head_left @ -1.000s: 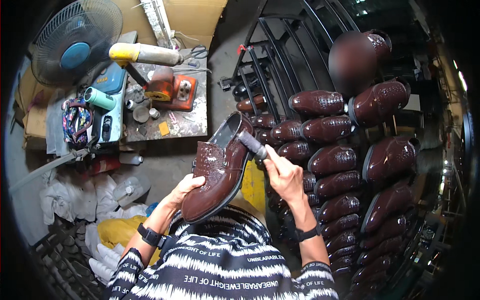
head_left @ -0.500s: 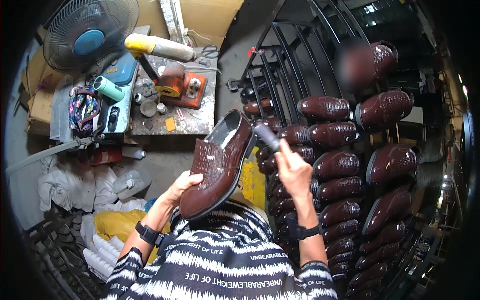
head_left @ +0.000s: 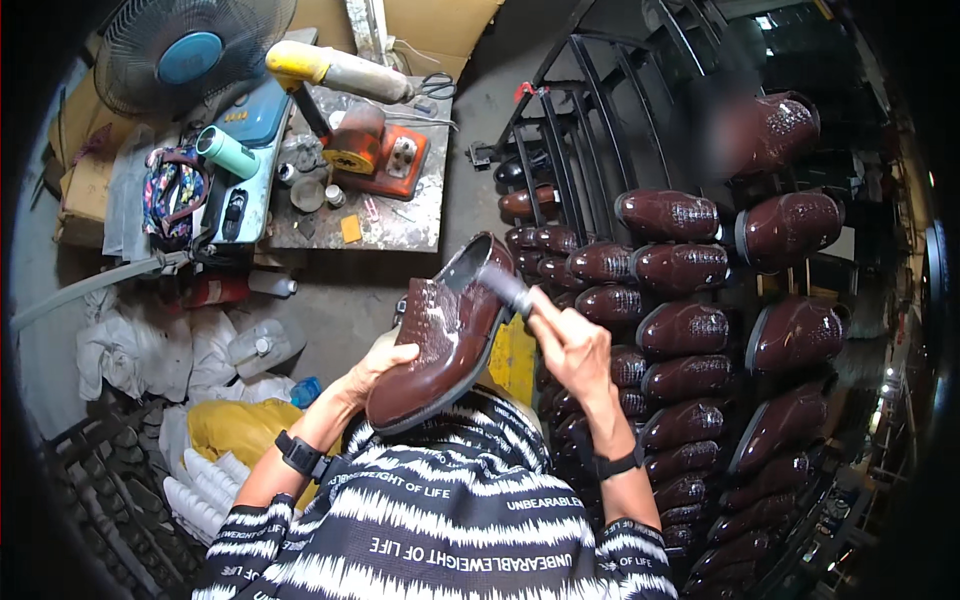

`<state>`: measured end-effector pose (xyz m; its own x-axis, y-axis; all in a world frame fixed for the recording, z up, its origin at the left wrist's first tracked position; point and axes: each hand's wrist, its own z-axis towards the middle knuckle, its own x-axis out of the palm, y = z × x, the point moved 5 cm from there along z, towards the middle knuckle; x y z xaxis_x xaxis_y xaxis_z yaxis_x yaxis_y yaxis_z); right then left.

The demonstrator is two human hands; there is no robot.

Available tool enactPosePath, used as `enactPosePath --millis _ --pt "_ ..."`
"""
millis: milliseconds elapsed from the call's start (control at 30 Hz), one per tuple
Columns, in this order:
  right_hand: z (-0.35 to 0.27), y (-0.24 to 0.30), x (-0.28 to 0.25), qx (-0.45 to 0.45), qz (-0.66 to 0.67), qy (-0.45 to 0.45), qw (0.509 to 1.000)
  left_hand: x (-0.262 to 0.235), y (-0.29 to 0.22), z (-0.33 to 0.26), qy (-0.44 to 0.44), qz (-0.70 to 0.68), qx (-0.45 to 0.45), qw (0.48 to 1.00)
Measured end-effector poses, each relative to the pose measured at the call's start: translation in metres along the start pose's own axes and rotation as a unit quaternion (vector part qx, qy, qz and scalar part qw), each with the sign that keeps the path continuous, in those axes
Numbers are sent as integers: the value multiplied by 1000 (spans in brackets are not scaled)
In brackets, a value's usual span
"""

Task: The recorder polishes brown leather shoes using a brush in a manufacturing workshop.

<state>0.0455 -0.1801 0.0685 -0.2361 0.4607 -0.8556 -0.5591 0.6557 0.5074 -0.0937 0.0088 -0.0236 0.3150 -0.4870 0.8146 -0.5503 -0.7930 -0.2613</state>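
A dark brown, glossy leather shoe (head_left: pixel 425 385) with a crocodile-like pattern on its upper is held in front of my chest, toe toward me and opening away. My left hand (head_left: pixel 378 368) grips its left side, thumb on the upper and the other fingers hidden underneath. My right hand (head_left: pixel 572 348) is closed around a short, grey, brush-like tool (head_left: pixel 508 290), blurred by motion. The tool's end lies over the shoe's right side near the opening; whether it touches the leather I cannot tell.
Racks (head_left: pixel 590 130) of similar brown shoes (head_left: pixel 683 328) stand close on my right. A worktable (head_left: pixel 400 230) ahead carries an orange machine (head_left: pixel 395 165), small pots and scissors (head_left: pixel 436 86). At the left are a fan (head_left: pixel 190 58), a green cup (head_left: pixel 228 152), a plastic jug (head_left: pixel 265 345) and white bags (head_left: pixel 130 360).
My right hand has moved left with the tool, bringing its end from beside the shoe to over its side near the opening. The shoe has shifted slightly in my left hand's grip.
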Motion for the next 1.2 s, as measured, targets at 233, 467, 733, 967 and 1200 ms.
enactPosePath --millis 233,467,733,967,1200 --pt "-52 -13 36 78 33 45 995 -15 9 -9 -21 178 2 984" --pt "-83 -11 51 174 117 15 978 -26 19 -14 -50 188 -22 981" --pt "-101 -15 56 189 198 4 962 -25 22 -19 -28 238 -22 971" --pt "-106 -25 60 186 186 60 963 -21 26 -21 -91 186 -92 974" --pt "-94 -64 22 288 326 -105 894 29 -14 -13 -110 542 30 832"
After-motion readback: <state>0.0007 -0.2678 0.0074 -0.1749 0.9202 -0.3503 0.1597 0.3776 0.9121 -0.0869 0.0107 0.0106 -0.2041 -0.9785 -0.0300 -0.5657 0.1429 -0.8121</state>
